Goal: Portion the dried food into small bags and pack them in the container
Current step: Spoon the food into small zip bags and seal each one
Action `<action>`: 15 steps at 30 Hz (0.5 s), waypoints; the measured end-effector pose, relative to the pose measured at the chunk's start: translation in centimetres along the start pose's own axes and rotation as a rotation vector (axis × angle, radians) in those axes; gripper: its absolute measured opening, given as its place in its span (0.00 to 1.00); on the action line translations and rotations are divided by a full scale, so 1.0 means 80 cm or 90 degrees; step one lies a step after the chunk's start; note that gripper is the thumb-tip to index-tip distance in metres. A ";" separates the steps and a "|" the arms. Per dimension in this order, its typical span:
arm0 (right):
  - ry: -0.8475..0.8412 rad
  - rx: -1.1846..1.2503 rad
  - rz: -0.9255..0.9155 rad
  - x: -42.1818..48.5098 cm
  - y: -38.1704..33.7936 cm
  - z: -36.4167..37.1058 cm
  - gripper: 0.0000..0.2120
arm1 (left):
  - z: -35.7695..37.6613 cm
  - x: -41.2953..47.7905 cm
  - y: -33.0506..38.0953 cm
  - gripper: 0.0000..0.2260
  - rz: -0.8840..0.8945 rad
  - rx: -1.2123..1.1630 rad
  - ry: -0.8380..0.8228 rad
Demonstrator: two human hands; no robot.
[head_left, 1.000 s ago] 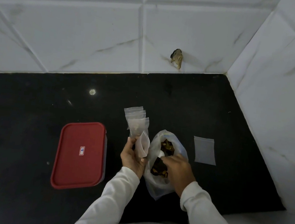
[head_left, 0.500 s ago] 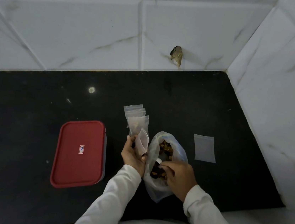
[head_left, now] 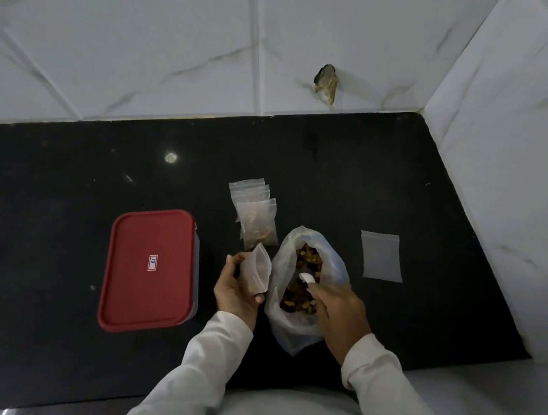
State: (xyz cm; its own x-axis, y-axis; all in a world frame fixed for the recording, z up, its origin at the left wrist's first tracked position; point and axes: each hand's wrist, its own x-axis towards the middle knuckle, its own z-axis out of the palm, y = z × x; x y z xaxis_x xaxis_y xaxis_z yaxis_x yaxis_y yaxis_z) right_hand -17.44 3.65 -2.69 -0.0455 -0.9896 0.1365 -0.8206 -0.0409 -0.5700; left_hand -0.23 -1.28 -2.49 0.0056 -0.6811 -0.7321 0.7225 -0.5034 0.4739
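Here, bare black counter [head_left: 40, 213] left of the red-lidded container [head_left: 151, 270].

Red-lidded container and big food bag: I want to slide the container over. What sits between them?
In the head view, only the left hand holding a small bag.

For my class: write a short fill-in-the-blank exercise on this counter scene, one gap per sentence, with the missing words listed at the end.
1. The lid of the container is coloured ____.
2. The left hand holds a small ____ bag, not yet filled.
3. The right hand reaches into the large bag that holds the dried ____.
4. One flat bag lies alone on the ____ side of the large bag.

Missing words: red; empty; food; right
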 end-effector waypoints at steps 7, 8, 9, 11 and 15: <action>-0.047 0.124 -0.015 0.001 -0.011 0.004 0.16 | 0.023 -0.008 -0.012 0.17 0.035 -0.039 0.027; -0.060 0.144 0.004 0.000 -0.011 0.006 0.14 | 0.024 -0.007 -0.012 0.17 0.029 -0.058 0.033; -0.078 0.168 0.035 0.001 -0.012 0.006 0.12 | 0.024 -0.005 -0.013 0.17 0.021 -0.071 0.040; -0.125 0.209 0.119 0.004 -0.016 0.007 0.08 | 0.026 -0.005 -0.013 0.17 0.008 -0.090 0.047; -0.225 0.291 0.308 0.019 -0.022 -0.003 0.08 | 0.032 -0.005 -0.012 0.17 0.004 -0.108 0.045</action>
State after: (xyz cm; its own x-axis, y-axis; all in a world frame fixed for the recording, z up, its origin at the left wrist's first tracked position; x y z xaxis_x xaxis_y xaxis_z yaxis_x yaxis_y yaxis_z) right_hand -16.21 2.25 -1.27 -0.0920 -0.8939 -0.4388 -0.4332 0.4327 -0.7906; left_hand -2.68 -1.86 -1.39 0.0544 -0.6419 -0.7648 0.8285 -0.3985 0.3934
